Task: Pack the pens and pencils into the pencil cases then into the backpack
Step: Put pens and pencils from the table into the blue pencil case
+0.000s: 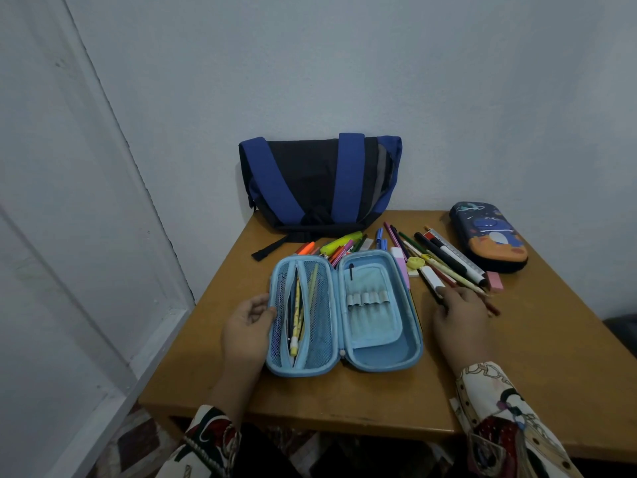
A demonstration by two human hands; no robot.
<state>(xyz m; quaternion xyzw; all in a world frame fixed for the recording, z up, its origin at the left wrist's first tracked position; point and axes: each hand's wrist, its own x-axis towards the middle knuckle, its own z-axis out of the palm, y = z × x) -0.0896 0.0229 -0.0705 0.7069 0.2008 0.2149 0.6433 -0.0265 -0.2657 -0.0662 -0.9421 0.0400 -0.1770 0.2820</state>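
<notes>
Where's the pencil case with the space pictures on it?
In the head view, the dark space-print pencil case lies closed at the table's far right, just beyond the ruler and the pink eraser.

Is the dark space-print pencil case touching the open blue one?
Apart. The head view shows bare table and loose pens between the dark case and the blue case.
</notes>
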